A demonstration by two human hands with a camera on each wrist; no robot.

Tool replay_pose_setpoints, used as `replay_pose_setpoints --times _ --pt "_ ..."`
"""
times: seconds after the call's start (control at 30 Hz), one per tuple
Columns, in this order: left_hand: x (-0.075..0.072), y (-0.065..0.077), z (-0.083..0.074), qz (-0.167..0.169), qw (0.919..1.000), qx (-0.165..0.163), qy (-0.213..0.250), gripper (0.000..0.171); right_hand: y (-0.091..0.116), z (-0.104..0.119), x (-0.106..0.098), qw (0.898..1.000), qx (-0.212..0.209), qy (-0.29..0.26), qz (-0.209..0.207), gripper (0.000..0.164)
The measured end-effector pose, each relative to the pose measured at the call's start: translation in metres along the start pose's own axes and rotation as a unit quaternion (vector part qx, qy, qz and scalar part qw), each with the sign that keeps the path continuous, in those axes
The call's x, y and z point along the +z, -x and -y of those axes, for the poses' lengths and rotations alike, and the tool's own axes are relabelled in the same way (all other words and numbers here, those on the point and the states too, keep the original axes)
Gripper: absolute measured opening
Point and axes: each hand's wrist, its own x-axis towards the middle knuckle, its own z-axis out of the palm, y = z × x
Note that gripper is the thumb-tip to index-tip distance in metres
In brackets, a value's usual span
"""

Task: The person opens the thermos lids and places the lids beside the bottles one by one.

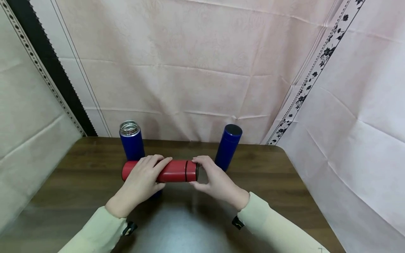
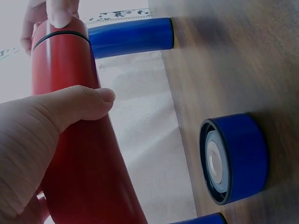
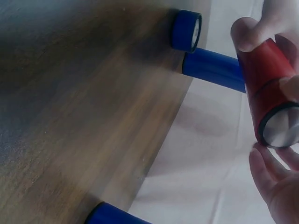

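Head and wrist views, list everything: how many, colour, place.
Table: one, brown, foreground
Red bottle: one, red, held sideways above the table
Open blue bottle: one, blue, back left
Black-topped blue bottle: one, blue, back right
Blue cap: one, blue, in front of the open blue bottle
Cloth: count unclear, pale, behind and beside the table
Black strip: one, black, back left corner
Left hand: one, bare, gripping the red bottle
Right hand: one, bare, pinching its right end
Sleeves: two, pale green, both sides
Wrist devices: two, black, beside the sleeves

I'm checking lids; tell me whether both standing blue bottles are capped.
No, one blue bottle shows its uncovered metal mouth in the head view.
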Motion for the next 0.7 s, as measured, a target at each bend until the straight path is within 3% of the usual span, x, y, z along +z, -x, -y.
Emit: replay_pose_setpoints --times 0.17,0.27,0.33,0.47,0.6,0.7 --pt "-0.0015 0.0009 -0.0005 0.006 0.9999 -0.008 0.004 0.085 0.0002 0.0019 0.0028 1.000 -0.019 0.019 -0.012 0.068" --pt "-0.0021 0.0014 -0.0012 0.006 0.9999 -0.010 0.005 0.085 0.0011 0.0031 0.0029 0.999 0.037 -0.037 -0.004 0.078" --pt "-0.0023 0.0015 -0.0018 0.006 0.9999 -0.011 0.007 0.084 0.0012 0.0044 0.0018 0.991 0.097 -0.092 0.009 0.082" --pt "-0.0026 0.0022 -0.0027 0.006 0.9999 -0.012 0.007 0.084 0.0002 0.0056 -0.0009 0.961 0.204 -0.186 0.035 0.073" --pt "-0.0019 0.0026 -0.0034 0.008 0.9999 -0.010 0.008 0.084 -0.0012 0.0041 -0.0010 0.944 0.238 -0.223 0.048 0.063" --pt "-0.0017 0.0026 -0.0037 0.007 0.9999 -0.009 0.009 0.084 -0.0017 0.0034 0.0000 0.941 0.244 -0.229 0.045 0.062"
